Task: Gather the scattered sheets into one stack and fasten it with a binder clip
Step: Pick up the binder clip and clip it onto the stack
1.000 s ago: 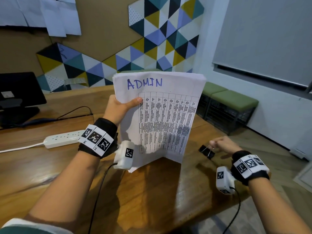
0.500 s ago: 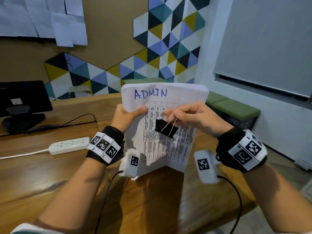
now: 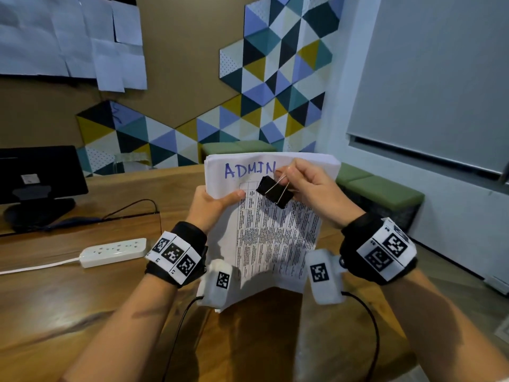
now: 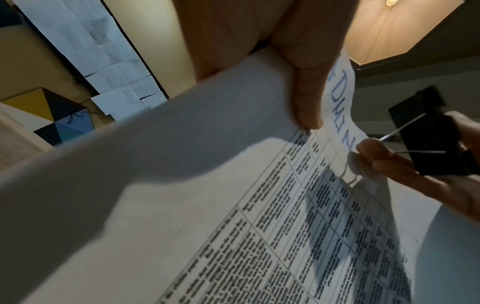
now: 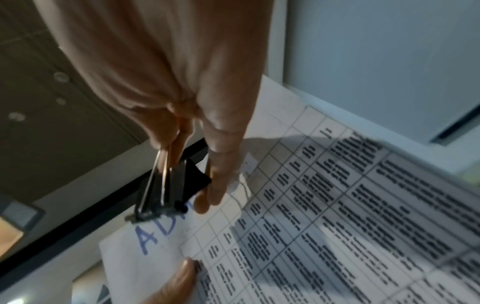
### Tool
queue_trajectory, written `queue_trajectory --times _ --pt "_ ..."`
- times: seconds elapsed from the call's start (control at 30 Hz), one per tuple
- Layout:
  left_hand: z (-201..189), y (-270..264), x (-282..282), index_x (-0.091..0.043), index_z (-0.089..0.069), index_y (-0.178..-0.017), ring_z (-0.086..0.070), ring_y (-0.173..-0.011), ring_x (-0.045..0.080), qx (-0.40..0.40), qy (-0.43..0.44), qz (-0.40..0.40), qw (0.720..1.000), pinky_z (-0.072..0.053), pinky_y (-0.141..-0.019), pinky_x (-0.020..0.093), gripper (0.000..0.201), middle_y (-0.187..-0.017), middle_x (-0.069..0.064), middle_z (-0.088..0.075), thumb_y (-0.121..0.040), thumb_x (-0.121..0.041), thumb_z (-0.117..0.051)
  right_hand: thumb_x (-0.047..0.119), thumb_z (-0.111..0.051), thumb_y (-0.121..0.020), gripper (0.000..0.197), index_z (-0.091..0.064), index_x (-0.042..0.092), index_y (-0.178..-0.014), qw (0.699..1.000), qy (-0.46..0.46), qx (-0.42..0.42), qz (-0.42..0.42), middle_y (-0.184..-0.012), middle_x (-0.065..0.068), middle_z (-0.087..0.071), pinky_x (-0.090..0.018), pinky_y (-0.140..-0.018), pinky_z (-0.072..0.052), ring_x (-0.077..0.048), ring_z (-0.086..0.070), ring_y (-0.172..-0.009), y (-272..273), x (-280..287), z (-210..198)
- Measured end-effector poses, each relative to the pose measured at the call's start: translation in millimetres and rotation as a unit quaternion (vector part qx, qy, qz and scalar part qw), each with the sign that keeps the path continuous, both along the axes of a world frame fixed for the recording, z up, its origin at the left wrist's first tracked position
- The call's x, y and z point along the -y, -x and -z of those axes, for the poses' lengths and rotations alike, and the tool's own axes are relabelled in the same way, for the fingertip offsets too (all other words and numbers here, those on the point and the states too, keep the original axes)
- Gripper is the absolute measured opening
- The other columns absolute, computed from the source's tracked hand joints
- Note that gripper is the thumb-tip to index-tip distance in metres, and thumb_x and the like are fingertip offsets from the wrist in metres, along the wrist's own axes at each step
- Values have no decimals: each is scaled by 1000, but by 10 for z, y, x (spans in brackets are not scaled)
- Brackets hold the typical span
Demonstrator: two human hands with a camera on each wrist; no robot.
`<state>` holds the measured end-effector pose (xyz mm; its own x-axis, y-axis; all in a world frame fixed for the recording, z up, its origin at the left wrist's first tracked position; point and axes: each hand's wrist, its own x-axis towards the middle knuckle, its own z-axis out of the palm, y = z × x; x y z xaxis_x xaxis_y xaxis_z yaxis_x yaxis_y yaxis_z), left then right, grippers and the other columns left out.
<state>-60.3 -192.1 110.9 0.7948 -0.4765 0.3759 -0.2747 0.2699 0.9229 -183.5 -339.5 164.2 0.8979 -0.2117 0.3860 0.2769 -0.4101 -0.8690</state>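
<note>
A stack of white sheets, headed "ADMIN" in blue above a printed table, stands upright on the wooden table. My left hand grips its left edge, thumb on the front page. My right hand pinches the wire handles of a black binder clip in front of the upper part of the top page, just below the heading. The left wrist view shows the stack with the clip at the right; the right wrist view shows the clip hanging from my fingers above the page.
A white power strip with its cord lies on the table to the left. A black monitor stands at the far left. Green benches sit against the wall on the right. Paper sheets hang on the wall.
My right hand took the binder clip from the table's right side and carried it up in front of the stack, now near the heading. My left hand kept holding the stack.
</note>
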Motion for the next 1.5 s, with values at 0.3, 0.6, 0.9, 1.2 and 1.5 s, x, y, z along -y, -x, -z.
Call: queue_trajectory --times 0.3,0.6,0.9,1.2,1.5 --pt "-7 -4 7 -3 -63 -105 -65 -74 7 -1 -5 -13 1000 -54 -69 17 28 -88 1 -67 -78 -2 -66 5 -60 -84 13 -72 7 -89 999 30 -16 -5 -105 -7 -49 -16 -71 -48 -7 -51 -87 121 9 -123" --pt "-7 2 20 1 -62 -108 -65 -77 10 -6 -4 -14 1000 -55 -71 17 31 -92 6 -67 -78 -1 -67 -11 -67 -74 65 -38 17 -125 996 5 85 40 -101 1 -51 -15 -87 -50 -11 -58 -97 99 -40 -60" --pt "-16 28 7 0 -62 -107 -64 -79 15 -6 -9 -13 1000 -54 -69 16 30 -89 4 -67 -78 -1 -67 -3 -60 -83 52 -43 2 -132 952 258 120 110 -116 -3 -49 2 -91 -35 -12 -51 -107 72 -77 -60" --pt "-39 126 29 -2 -62 -104 -66 -67 1 -7 2 -10 1000 -53 -62 11 25 -84 -1 -66 -79 0 -65 -22 -50 -72 52 -49 -11 -123 856 407 239 210 -117 -26 -56 -7 -98 -30 -14 -45 -104 38 24 -95" --pt "-57 177 43 -4 -62 -102 -65 -61 -6 -11 16 -4 1000 -51 -59 9 25 -83 -2 -65 -78 3 -64 -16 -51 -73 52 -49 -6 -124 853 428 224 196 -120 -20 -58 -47 -85 -53 -35 -62 -99 111 22 -151"
